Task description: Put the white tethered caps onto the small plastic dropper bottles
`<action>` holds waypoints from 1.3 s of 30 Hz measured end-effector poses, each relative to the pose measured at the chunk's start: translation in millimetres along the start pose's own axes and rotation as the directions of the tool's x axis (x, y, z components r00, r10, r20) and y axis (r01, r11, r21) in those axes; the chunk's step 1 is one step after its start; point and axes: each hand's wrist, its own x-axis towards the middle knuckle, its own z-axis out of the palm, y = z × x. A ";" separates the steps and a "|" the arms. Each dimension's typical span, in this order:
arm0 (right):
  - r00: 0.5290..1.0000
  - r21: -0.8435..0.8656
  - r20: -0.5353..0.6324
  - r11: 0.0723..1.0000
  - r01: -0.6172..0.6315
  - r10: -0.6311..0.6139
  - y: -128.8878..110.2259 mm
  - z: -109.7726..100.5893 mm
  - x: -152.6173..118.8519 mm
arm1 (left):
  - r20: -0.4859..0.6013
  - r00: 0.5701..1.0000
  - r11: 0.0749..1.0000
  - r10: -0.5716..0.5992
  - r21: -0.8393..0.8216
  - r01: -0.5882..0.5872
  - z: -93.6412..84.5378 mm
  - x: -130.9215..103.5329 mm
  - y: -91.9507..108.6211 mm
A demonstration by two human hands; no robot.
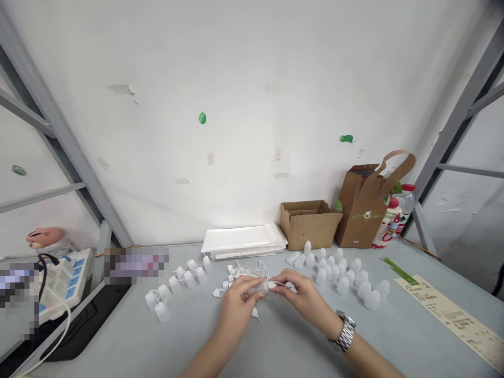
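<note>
My left hand [235, 302] is closed round a small translucent plastic bottle [258, 287] lying on its side. At the bottle's mouth, my right hand [301, 294] pinches a white cap [271, 284] with a thin strap; the fingers partly hide how far it sits on. Behind my hands is a loose pile of white caps [232, 271] with straps. One pointed nozzle cap [255, 315] lies in front of them. Several capped bottles [189, 279] stand to the left. Several translucent bottles [342, 286], seemingly without caps, are grouped on the right.
White padded envelopes [244, 240] are stacked by the wall, beside a cardboard box [309, 231] and a brown paper bag [360, 220]. A printed paper strip [452, 315] and green leaves [399, 270] lie right. A power strip [74, 283] and black mat [90, 315] are left.
</note>
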 end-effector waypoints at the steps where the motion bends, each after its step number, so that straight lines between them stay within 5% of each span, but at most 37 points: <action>1: 1.000 0.000 0.001 1.000 0.011 -0.011 -0.3 -0.3 -0.2 | -0.007 1.000 1.000 -0.005 -0.005 0.005 0.0 -0.2 0.7; 11: 0.990 0.068 0.031 0.988 -0.138 0.137 0.9 2.5 -1.5 | -0.031 0.999 0.998 -0.007 -0.055 0.006 3.1 -4.0 0.0; 20: 0.990 0.101 0.045 0.986 -0.136 0.132 -2.1 4.1 -2.2 | -0.068 0.991 0.992 -0.119 -0.041 0.117 3.0 -4.0 6.0; 27: 0.976 0.002 0.042 0.977 -0.213 0.212 7.9 10.7 -1.5 | -0.035 0.992 0.992 -0.122 -0.041 0.121 7.3 -6.7 2.7; 31: 0.973 0.144 0.084 0.964 -0.225 0.215 4.0 6.9 1.1 | -0.070 0.986 0.988 -0.151 -0.044 0.148 4.7 -4.4 1.4; 39: 0.976 0.181 0.094 0.961 -0.209 0.195 3.5 7.2 -2.5 | -0.076 0.997 1.000 -0.016 0.009 0.017 4.7 -5.7 1.3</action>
